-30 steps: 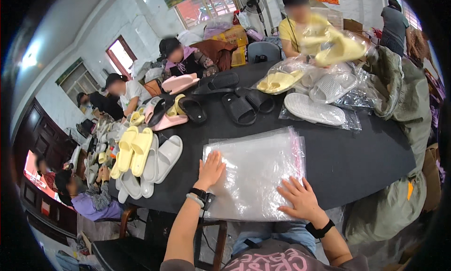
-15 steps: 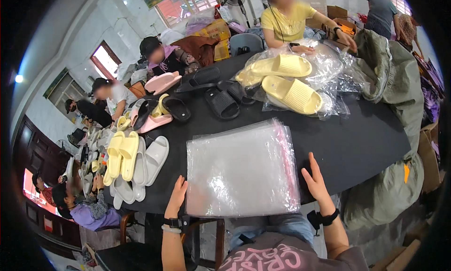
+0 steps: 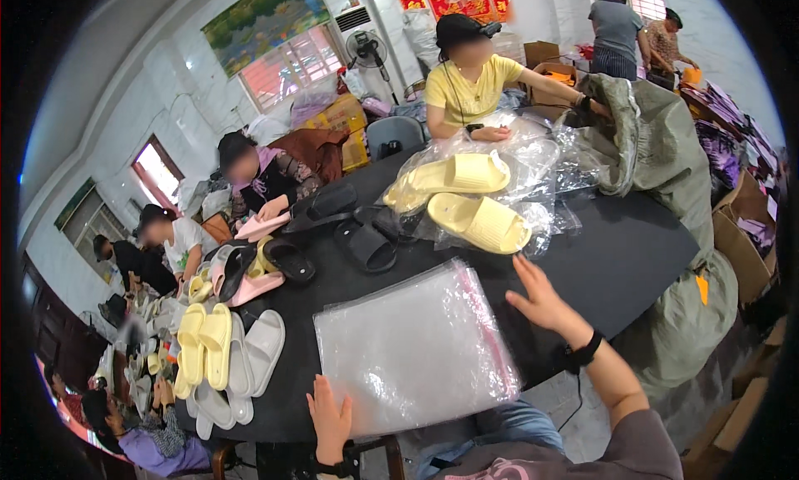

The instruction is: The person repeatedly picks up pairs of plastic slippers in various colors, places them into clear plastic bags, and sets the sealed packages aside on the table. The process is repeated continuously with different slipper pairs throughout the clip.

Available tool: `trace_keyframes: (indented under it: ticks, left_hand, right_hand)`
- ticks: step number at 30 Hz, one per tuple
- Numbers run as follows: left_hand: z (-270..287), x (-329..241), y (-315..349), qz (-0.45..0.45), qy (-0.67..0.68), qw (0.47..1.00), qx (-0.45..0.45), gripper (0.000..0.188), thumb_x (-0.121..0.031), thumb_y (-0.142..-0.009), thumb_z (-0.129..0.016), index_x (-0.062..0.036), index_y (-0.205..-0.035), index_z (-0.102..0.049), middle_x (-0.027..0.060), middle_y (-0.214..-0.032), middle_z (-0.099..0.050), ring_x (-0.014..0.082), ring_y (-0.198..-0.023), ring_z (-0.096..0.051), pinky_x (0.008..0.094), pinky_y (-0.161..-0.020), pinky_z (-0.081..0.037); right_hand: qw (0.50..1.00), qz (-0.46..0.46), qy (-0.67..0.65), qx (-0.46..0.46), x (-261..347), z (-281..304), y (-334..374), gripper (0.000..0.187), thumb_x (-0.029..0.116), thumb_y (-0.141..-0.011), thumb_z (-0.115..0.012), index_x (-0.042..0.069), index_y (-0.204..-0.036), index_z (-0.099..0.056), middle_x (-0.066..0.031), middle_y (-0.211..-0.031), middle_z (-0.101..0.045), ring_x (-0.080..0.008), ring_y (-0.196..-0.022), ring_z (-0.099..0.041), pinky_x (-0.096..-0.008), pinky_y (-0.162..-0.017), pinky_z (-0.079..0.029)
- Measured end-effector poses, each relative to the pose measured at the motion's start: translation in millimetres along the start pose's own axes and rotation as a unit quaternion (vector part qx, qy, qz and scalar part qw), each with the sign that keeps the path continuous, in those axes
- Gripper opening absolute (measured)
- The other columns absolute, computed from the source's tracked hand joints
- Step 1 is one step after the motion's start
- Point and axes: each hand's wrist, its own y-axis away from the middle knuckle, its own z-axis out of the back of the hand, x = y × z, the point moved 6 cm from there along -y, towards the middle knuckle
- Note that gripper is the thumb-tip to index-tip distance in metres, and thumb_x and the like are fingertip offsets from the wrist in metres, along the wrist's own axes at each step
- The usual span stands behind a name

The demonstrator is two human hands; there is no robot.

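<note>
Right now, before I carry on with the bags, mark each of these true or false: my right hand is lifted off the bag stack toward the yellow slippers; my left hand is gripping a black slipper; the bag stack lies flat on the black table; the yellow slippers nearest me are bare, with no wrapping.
1. The right hand is raised, reaching toward the yellow slippers. True.
2. The left hand grips a black slipper. False: it is open at the near edge of the stack of clear plastic bags; the black slippers lie farther off.
3. The stack lies flat on the black table. True.
4. The yellow slippers are bare. False: clear plastic wraps them.
</note>
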Motion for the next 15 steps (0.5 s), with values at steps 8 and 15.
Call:
trace_keyframes:
  ticks: [8,15]
  left_hand:
    - [-40,-60,-8,-0.083,-0.055,0.995,0.025,0.063,-0.044,-0.097,-0.049,-0.0077,-0.149,-0.042,0.021,-0.154,-0.036,0.042,-0.144,-0.029,0.0572,-0.118,-0.014]
    - [-50,-57,-6,-0.094,-0.07,0.993,-0.01,0.068,-0.053,-0.096,-0.05,-0.0095,-0.148,-0.044,0.0202,-0.151,-0.041,0.0435,-0.142,-0.031,0.0589,-0.117,-0.014]
  right_hand:
    - [0.9,0.177,0.392,0.067,-11,-12,-132,0.05,0.02,-0.09,-0.06,0.017,-0.139,-0.053,-0.0032,-0.142,-0.053,-0.0237,-0.137,-0.044,-0.0462,-0.114,-0.032]
    - [0.863,0.182,0.445,0.158,-12,-47,-168,0.028,0.031,-0.089,-0.061,0.02,-0.115,-0.067,0.0029,-0.112,-0.066,-0.0191,-0.118,-0.057,-0.0438,-0.109,-0.036]
